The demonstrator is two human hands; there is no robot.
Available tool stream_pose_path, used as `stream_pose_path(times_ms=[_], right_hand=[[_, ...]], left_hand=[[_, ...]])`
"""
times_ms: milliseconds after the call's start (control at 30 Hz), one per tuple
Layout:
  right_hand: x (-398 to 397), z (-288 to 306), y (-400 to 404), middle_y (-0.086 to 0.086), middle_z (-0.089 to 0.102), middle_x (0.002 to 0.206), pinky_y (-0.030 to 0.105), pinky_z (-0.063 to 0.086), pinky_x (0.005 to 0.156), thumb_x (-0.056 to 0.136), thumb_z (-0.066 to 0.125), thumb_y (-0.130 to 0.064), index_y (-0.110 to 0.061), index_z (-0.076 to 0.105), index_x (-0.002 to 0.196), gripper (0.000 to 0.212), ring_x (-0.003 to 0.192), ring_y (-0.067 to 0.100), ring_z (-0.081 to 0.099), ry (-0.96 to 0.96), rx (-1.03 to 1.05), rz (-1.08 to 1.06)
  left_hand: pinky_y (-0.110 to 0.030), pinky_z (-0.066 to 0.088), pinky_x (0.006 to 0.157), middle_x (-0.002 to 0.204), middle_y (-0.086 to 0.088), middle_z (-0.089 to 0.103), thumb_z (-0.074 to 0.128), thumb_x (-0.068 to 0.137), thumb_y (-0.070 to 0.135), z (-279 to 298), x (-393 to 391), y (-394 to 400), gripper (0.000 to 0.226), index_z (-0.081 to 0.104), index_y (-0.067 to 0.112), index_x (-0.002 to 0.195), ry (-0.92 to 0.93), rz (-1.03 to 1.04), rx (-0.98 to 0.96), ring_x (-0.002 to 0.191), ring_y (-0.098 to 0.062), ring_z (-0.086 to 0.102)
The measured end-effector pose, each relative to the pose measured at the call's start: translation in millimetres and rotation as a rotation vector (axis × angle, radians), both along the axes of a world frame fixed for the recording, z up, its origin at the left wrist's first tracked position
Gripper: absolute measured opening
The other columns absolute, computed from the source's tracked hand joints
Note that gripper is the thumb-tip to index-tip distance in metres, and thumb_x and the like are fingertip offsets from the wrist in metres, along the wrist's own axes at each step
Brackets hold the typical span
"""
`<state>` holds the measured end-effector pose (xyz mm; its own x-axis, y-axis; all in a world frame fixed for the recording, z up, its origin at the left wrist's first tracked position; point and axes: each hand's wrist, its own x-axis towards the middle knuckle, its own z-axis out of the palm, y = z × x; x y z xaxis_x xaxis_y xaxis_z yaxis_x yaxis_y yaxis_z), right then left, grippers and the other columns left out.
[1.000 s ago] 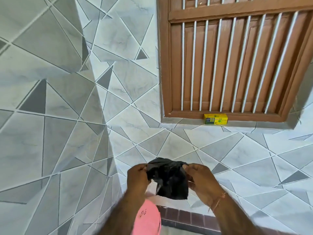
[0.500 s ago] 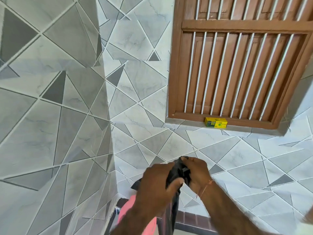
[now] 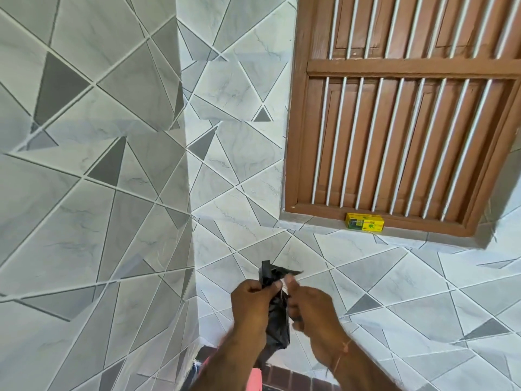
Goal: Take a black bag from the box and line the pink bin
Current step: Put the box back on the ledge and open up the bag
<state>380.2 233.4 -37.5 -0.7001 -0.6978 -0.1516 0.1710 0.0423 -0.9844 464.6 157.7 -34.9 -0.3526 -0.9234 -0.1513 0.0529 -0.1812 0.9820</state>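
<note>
Head view: one black bag point(image 3: 277, 320), bunched into a narrow strip, hangs at six o'clock in front of the tiled wall point(image 3: 112, 193); the left hand point(image 3: 252, 303) is closed round its upper part, thumb pressed against the plastic; the right hand point(image 3: 308, 306) touches the bag's right edge, fingers curled, seemingly pinching a layer, though blur hides the exact grip; one yellow box point(image 3: 364, 221) sits on the window ledge point(image 3: 310, 221) at three o'clock, well apart from the hands; one sliver of the pink bin point(image 3: 255, 379) shows at six o'clock beneath the forearms. By my judgement the bag is taken; opening it and lining the bin remain.
</note>
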Motion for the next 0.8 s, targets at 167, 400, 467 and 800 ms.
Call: stream_pose_path(times_ms=[167, 400, 467, 800], right_hand=[[-3.3, 1.3, -1.1, 0.003, 0.068, 0.059, 0.02, 0.045, 0.039, 0.089, 0.065, -0.013, 0.003, 0.07, 0.103, 0.022, 0.043, 0.009, 0.058, -0.168, -0.082, 0.126], [-16.1, -8.6, -12.4, 0.011, 0.067, 0.071, 0.023, 0.045, 0.042, 0.091, 0.063, -0.014, 0.002, 0.071, 0.102, 0.021, 0.052, 0.015, 0.058, -0.372, -0.128, 0.071], [-26.3, -12.2, -12.8, 0.007, 0.063, 0.064, 0.022, 0.042, 0.042, 0.09, 0.065, -0.016, -0.002, 0.07, 0.091, 0.015, 0.049, 0.013, 0.054, -0.313, -0.095, 0.039], [-73.5, -34.4, 16.2, 0.015, 0.059, 0.08, 0.028, 0.039, 0.056, 0.09, 0.065, -0.026, -0.006, 0.062, 0.078, 0.023, 0.066, 0.02, 0.05, -0.006, 0.097, -0.186]], left_hand=[[-0.044, 0.057, 0.067, 0.083, -0.035, 0.067, 0.075, 0.074, -0.005, 0.6, -3.0, -2.6, 0.021, 0.063, -0.014, 0.089, 0.021, -0.185, 0.008, 0.065, -0.031, 0.063], [-0.037, 0.06, 0.065, 0.075, -0.02, 0.071, 0.072, 0.071, -0.016, 0.3, -3.6, -18.5, 0.019, 0.069, -0.002, 0.083, 0.081, -0.364, 0.08, 0.065, -0.029, 0.068], [-0.039, 0.06, 0.068, 0.077, -0.02, 0.071, 0.072, 0.073, -0.013, 2.5, -3.4, -23.4, 0.016, 0.068, -0.002, 0.083, 0.107, -0.338, 0.098, 0.067, -0.029, 0.068], [-0.045, 0.057, 0.082, 0.09, -0.021, 0.071, 0.065, 0.086, -0.001, 6.7, 8.7, -70.6, 0.014, 0.069, -0.006, 0.099, 0.234, 0.107, 0.122, 0.082, -0.033, 0.066]])
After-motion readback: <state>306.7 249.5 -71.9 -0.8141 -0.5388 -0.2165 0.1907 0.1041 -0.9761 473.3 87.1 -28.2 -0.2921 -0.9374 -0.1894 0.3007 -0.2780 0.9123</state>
